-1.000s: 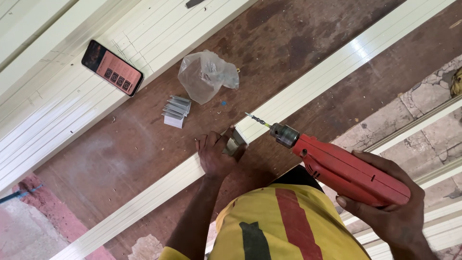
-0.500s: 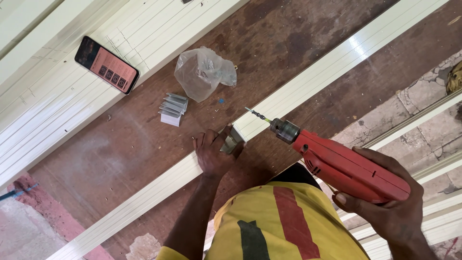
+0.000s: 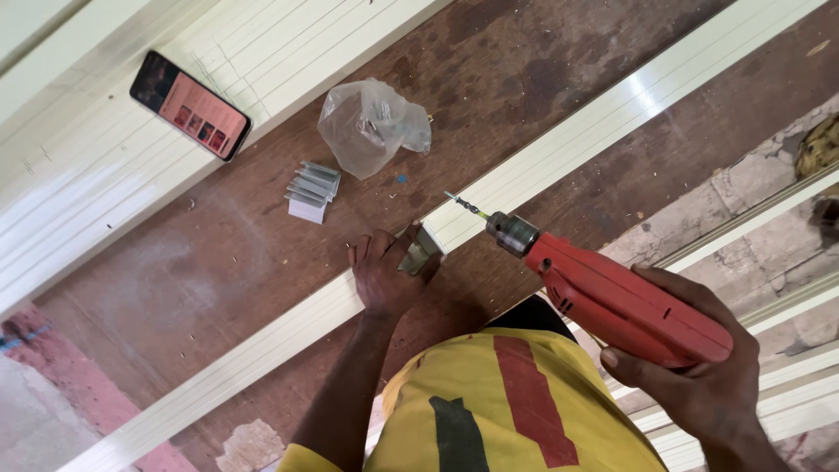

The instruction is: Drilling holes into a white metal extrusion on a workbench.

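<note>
My right hand (image 3: 690, 367) grips a red power drill (image 3: 612, 293); its bit points up-left and its tip hovers just above a long cream metal profile (image 3: 612, 114) that runs diagonally across a brown wooden board (image 3: 218, 288). My left hand (image 3: 384, 275) presses a small metal bracket (image 3: 419, 249) against that profile, a short way left of the bit tip.
A clear plastic bag (image 3: 371, 127) and a stack of small metal brackets (image 3: 313, 192) lie on the board beyond the profile. A phone (image 3: 190, 105) with a lit screen rests on wide cream panels (image 3: 105, 201) at the upper left. More profiles (image 3: 769, 227) lie at the right.
The drill bit has shifted slightly toward the profile and bracket. My left hand stays on the bracket.
</note>
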